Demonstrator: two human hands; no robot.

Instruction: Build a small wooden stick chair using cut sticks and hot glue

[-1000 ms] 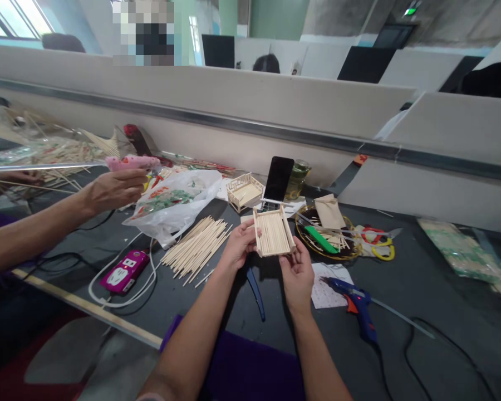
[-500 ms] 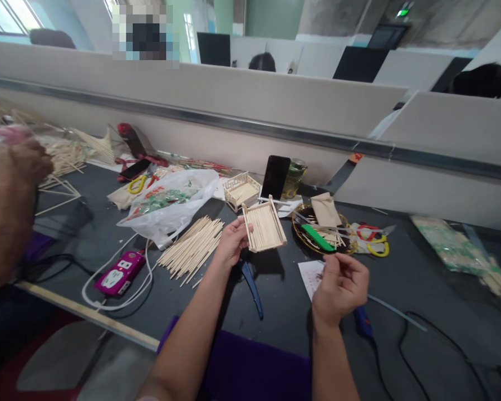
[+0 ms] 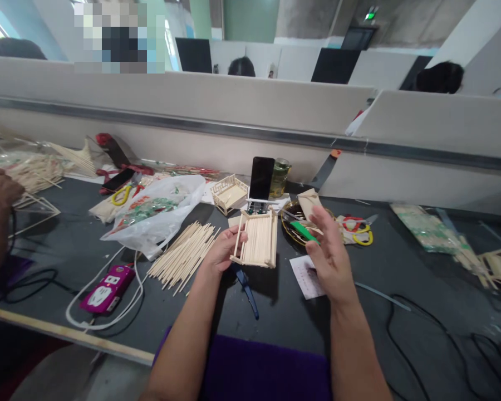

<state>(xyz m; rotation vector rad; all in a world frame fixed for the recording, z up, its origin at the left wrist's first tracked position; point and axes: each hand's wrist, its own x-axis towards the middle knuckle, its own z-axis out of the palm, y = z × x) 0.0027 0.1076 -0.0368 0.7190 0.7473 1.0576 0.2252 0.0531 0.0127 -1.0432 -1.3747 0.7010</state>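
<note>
Bordering the bench (image 3: 300,323) at far left, a co-worker's hand (image 3: 2,186) appears beside a heap of thin sticks. A magenta power strip (image 3: 108,289) lies near the front edge, presumably so that cords reach it easily. Behind it rests a white plastic bag (image 3: 162,206), with green and orange showing through. Loose sticks (image 3: 183,253) are spread roughly parallel, an arrangement that likely makes single pieces easy to pick out. Farther back stands a stick-built model (image 3: 230,195) with latticed sides, perhaps kept in sight for comparison. The left hand (image 3: 223,250) grips a stick tray (image 3: 256,239) by its left side, fingers closed on the rail; the tray is raised above the bench and tilted, its slatted floor turned toward the wearer, probably for viewing. Beneath it lies a blue-handled tool (image 3: 247,292). A phone (image 3: 261,177) stands upright just beside a green jar (image 3: 280,177), apparently propped for its screen to face the wearer. A round basket (image 3: 293,239) gathers small pieces and a green-handled tool (image 3: 304,231), seemingly to stop them scattering. The right hand (image 3: 332,259) hangs in front of it, thumb and fingers parted, with nothing visible between them; printed paper (image 3: 304,278) lies below. Scissors (image 3: 363,236) and a packet of sticks (image 3: 423,228) lie farther right, leaving working room nearer the wearer.
</note>
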